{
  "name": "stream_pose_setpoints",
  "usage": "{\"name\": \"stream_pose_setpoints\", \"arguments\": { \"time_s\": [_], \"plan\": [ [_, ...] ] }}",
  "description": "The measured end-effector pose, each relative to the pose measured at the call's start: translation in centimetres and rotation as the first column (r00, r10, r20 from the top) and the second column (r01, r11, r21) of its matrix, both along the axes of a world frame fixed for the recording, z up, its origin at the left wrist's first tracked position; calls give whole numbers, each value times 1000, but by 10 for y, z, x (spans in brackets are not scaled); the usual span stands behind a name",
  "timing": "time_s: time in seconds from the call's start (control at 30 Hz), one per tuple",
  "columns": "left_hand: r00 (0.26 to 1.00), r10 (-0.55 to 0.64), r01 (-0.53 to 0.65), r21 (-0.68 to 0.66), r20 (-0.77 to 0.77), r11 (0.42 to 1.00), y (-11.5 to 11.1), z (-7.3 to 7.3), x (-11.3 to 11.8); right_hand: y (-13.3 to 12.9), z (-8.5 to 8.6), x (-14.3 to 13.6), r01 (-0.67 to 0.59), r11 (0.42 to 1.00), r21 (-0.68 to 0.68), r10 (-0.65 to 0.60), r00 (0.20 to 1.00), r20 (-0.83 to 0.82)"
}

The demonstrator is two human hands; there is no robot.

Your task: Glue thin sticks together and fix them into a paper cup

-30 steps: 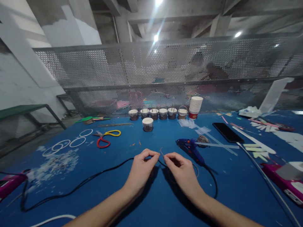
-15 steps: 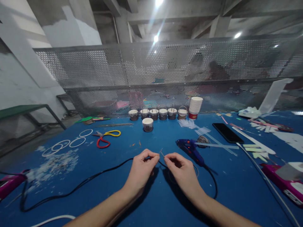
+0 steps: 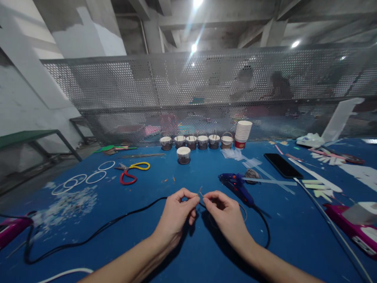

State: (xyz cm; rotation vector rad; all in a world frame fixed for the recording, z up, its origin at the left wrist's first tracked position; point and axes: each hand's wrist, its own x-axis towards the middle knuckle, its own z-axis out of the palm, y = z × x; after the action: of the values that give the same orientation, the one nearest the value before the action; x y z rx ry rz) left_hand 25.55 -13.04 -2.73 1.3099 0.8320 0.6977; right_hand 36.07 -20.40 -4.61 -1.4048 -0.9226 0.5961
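Observation:
My left hand [image 3: 176,215] is raised over the middle of the blue table, thumb and forefinger pinched on a thin strand [image 3: 200,191]. Facing it, my right hand [image 3: 229,218] pinches the same strand, whose ends cross and stick up between the fingertips. Whether it is wire or twine I cannot tell. A thin greyish loop [image 3: 245,213] shows beside my right hand, partly hidden by it. Beyond the hands stands a small cup [image 3: 183,156] with a white rim and dark wrapped side. To the right lie a blue glue gun [image 3: 239,188] and a ball of grey twine [image 3: 252,175].
Several wrapped cups [image 3: 202,142] and a paper cup stack [image 3: 243,134] line the back, before a perforated metal screen [image 3: 188,90]. Scissors [image 3: 132,171] and white rings [image 3: 96,177] lie left. A black cable [image 3: 97,235] crosses leftward; a phone [image 3: 282,165] lies right.
My hands have drawn slightly closer together at the fingertips. The lower fingers of my left hand now show beneath its pinch. Objects on the table have stayed in place.

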Motion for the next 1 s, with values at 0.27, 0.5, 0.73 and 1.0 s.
{"name": "stream_pose_setpoints", "arguments": {
  "time_s": [0.27,0.5,0.73,1.0],
  "plan": [
    [998,8,-3,-72,65,997,0,1,0,1,1,0,6,1000,-9,-6,1000,9],
    [988,-39,61,-147,147,987,1,2,2,1,-2,2,18,1000,-4,-18,1000,6],
    [997,-36,41,-91,62,995,0,-1,0,1,-3,3,12,1000,-22,-12,1000,-8],
    [988,-14,41,-169,156,985,3,-3,-2,0,-6,2,21,999,-37,-21,1000,-3]
  ]
}}
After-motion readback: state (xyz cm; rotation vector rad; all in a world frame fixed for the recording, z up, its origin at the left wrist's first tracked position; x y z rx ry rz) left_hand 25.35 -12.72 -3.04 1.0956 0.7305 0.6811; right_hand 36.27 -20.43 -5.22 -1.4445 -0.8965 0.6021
